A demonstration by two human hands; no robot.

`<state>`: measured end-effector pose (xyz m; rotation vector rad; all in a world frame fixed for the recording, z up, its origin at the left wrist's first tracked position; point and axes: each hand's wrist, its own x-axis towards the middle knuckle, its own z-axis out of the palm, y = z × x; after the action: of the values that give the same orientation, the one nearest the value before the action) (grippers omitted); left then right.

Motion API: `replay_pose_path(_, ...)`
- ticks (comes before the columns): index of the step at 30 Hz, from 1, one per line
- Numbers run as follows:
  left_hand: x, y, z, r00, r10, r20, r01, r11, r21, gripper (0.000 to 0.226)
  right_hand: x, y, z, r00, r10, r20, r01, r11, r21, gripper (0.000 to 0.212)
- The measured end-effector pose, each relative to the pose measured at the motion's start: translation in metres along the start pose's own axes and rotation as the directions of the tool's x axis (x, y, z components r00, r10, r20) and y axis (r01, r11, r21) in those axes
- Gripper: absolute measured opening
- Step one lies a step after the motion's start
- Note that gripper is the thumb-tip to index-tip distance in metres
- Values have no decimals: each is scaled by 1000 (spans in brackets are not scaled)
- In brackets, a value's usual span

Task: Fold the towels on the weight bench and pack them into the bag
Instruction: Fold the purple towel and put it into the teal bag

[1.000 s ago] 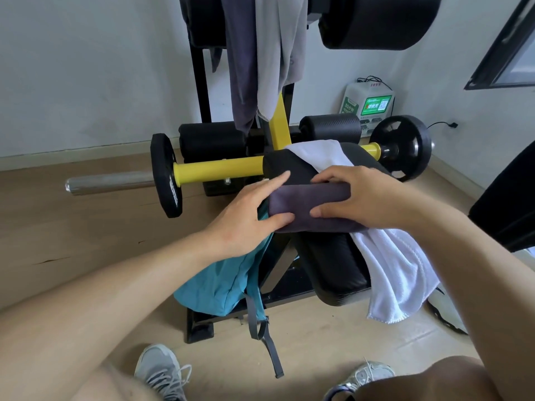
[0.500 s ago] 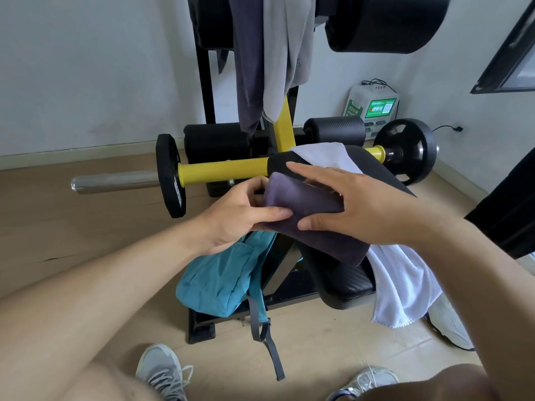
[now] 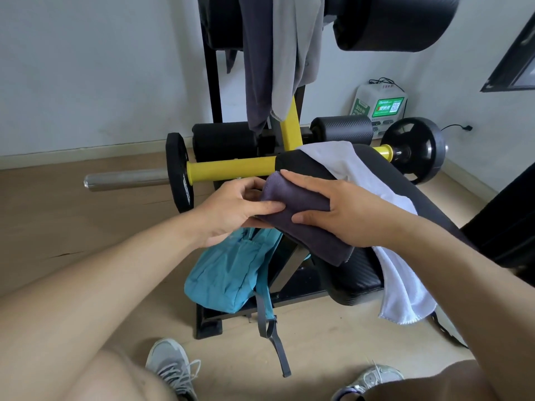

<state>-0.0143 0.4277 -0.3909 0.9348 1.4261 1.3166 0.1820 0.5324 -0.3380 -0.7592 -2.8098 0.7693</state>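
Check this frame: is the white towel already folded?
No, the white towel lies unfolded, draped across the bench pad with one end hanging off its right side, while both hands hold the dark grey towel.

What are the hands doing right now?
Left hand: pinches the grey towel at its end.
Right hand: grips the same towel from above.

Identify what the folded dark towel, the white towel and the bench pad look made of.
Dark towel: soft matte grey-purple cloth, probably microfibre; smooth, folds thickly. White towel: fuzzy terry-like cloth with stitched hem. Bench pad: black vinyl-like cover, woven carbon-pattern sheen.
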Motion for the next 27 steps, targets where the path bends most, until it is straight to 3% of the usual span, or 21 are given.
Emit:
replay_pose_path(6,-1,-10,-37,995,-100,-1,99,986,134,52,4,-20,21,998,56,-21,-57,995,-79,68)
replay_pose_path(10,1,-29,-67,975,-121,-187,169,950,262,55,8,-47,56,999,45,27,-41,988,-147,66)
replay_pose_path(13,7,-47,-84,954,-82,-289,208,873,440,38,27,-63,101,985,130,118,-98,965,-242,60)
replay_pose_path(15,10,-58,-90,946,-65,-317,225,836,501,33,49,-55,135,960,223,167,-180,954,-239,67)
replay_pose_path(17,12,-67,-92,952,-59,-299,220,811,542,33,71,-39,162,907,357,223,-342,934,-101,88)
replay_pose_path(19,16,-73,-92,957,-64,-284,222,791,570,34,93,-22,182,837,504,213,-542,819,191,101)
replay_pose_path(20,18,-76,-92,957,-70,-281,228,781,582,35,103,-14,190,776,601,194,-626,693,358,104)
replay_pose_path(22,23,-78,-91,958,-87,-272,242,752,613,39,122,3,202,624,763,166,-672,416,613,104)
replay_pose_path(23,25,-79,-90,958,-94,-271,251,730,636,41,133,14,208,581,800,150,-638,332,695,101)
replay_pose_path(27,31,-82,-91,957,-104,-269,267,673,690,46,171,59,225,569,781,256,-527,108,843,80)
